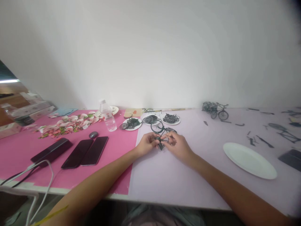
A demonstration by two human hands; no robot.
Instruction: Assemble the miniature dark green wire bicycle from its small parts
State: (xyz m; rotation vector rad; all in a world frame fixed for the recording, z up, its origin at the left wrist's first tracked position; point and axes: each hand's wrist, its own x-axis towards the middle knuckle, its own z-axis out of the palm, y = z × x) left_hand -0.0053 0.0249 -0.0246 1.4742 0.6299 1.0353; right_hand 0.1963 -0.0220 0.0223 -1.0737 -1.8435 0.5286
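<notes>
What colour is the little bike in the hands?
Black; the head view shows the bike best.

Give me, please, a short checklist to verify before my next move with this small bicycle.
1. Left hand holds the small bicycle: ok.
2. Right hand holds it too: ok.
3. Bicycle parts firmly joined: cannot tell, the fingers cover the joint.
4. Bottle capped and apart from both hands: ok.
5. All loose dark pieces gathered on plates: not ok, several lie directly on the table at right.
</notes>
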